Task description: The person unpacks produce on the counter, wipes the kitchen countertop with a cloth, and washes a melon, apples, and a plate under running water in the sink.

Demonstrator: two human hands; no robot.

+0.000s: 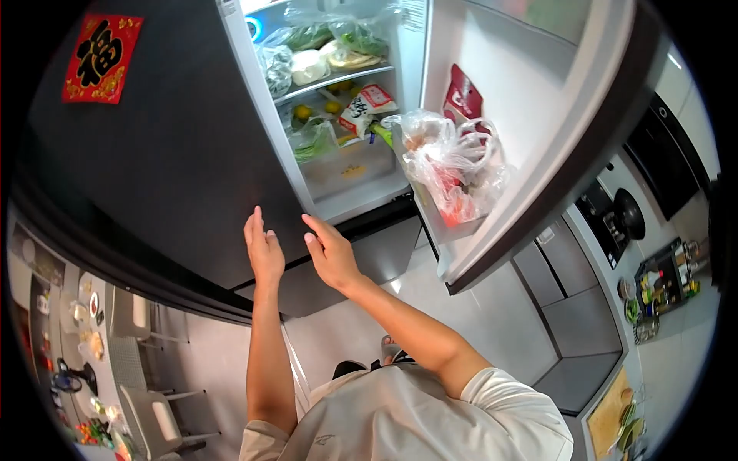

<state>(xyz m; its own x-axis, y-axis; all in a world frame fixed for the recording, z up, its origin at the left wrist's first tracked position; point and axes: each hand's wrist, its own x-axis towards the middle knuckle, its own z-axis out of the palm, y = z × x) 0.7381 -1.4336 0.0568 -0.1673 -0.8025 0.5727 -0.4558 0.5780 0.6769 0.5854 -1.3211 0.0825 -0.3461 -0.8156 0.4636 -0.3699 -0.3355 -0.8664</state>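
Note:
Both hands are held up in front of the fridge, apart from each other and holding nothing. My left hand [264,247] has its fingers extended before the closed dark door [177,169]. To its right, my right hand [332,253] is spread, near the lower edge of the open compartment. Inside, the upper shelf [338,77] bears bagged greens [307,36] and a white bundle [309,67]. Below are yellow fruits [303,112], a white and red packet [367,107] and a clear drawer [350,175]. Plastic bags [453,157] fill the open door's bin, beside a dark red packet [463,96].
The open fridge door [523,154] stands out on the right. Beyond it are grey cabinets [580,323], a hob [603,219] with a black pan [629,214], and a cutting board [609,411]. Chairs [150,419] and a cluttered table [84,369] are at the lower left.

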